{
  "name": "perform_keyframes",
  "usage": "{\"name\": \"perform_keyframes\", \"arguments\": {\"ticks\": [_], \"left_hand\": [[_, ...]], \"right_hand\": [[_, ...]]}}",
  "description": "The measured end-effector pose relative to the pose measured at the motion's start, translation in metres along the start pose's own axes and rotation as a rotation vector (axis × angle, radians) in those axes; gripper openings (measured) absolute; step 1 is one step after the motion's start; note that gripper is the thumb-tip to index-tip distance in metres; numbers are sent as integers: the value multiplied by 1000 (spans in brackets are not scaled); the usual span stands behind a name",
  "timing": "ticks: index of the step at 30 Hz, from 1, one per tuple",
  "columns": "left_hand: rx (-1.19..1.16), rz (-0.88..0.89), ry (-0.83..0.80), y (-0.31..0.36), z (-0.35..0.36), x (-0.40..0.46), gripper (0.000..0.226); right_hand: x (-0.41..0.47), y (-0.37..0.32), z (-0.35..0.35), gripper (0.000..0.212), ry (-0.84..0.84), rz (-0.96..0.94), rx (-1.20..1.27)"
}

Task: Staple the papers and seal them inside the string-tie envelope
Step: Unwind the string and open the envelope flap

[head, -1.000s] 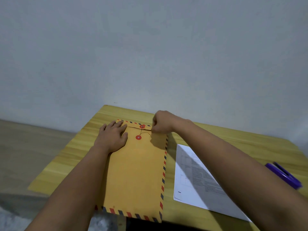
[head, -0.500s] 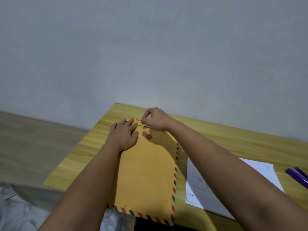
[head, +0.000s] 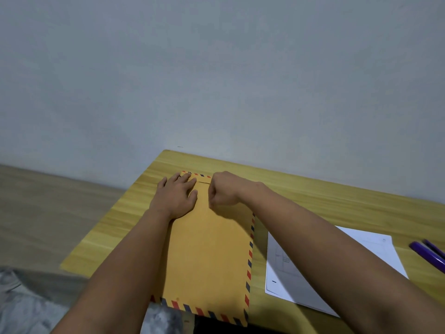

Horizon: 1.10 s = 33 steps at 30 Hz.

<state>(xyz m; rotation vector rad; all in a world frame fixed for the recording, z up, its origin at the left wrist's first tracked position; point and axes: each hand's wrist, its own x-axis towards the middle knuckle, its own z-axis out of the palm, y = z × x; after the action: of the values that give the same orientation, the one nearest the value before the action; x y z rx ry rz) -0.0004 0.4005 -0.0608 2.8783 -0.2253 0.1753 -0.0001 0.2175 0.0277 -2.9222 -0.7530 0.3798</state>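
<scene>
A brown string-tie envelope [head: 209, 256] with a red-and-blue striped border lies lengthwise on the wooden table [head: 313, 196]. My left hand [head: 177, 195] presses flat on the envelope's upper left part, fingers spread. My right hand [head: 222, 189] is closed in a fist over the flap area, pinching the thin dark string [head: 203, 182], which runs taut from it toward the left. The red tie discs are hidden under my hands. White printed papers [head: 375, 251] lie on the table to the right of the envelope, partly under my right forearm.
A purple stapler-like object [head: 428, 254] lies at the right edge of view beside the papers. A grey wall stands just behind the table. The table's left edge drops to a wooden floor. Grey cloth [head: 26, 307] shows at the bottom left.
My right hand swung from right of the discs to above them, then down over the lower disc, drawing the string along. My left hand stayed pressed on the envelope. The view shifted.
</scene>
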Motion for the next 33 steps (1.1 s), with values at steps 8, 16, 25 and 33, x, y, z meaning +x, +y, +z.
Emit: {"name": "perform_keyframes", "arguments": {"ticks": [8,16,25,33], "left_hand": [[-156,44,123,-2,3,-2,34],[93,50,-47,4,-4,8,77],[490,181,116,25,-20,36,83],[131,32,-28,112,-19,-1,51]], "right_hand": [[8,58,-32,14,237,392,-41],[38,70,-21,84,137,191,132],[1,94,9,20,306,289,419],[-63,106,23,22,481,568,657]]}}
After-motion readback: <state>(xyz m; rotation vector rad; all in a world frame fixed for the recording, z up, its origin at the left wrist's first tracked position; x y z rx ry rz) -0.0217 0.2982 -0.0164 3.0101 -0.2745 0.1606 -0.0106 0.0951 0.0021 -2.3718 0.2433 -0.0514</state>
